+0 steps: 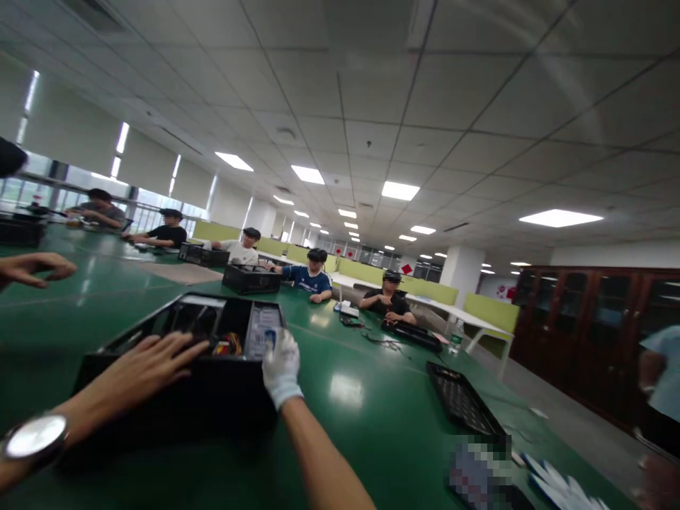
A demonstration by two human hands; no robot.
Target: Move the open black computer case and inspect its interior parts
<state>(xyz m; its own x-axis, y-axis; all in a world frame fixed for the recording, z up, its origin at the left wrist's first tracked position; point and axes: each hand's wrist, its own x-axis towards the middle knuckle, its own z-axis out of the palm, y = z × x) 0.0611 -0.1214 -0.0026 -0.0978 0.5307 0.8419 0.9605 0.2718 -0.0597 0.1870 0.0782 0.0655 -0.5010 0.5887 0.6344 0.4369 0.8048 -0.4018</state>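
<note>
The open black computer case (pixel 175 368) lies on its side near the left edge of the green tabletop (pixel 361 411), close to its near edge. The left hand (pixel 151 365), bare with a watch on the wrist, rests flat on the case's near rim, fingers spread, closing on nothing. The right hand (pixel 281 368), in a white glove, curls over the case's right wall; whether it pinches anything I cannot tell. The case looks like rigid sheet metal, probably heavy, with thin edges, so its outer walls seem the safest hold. Inside show a pale drive (pixel 261 331) and coloured cables (pixel 229 346). A black side panel (pixel 462 400) lies apart to the right. 5 other people sit along the far side.
</note>
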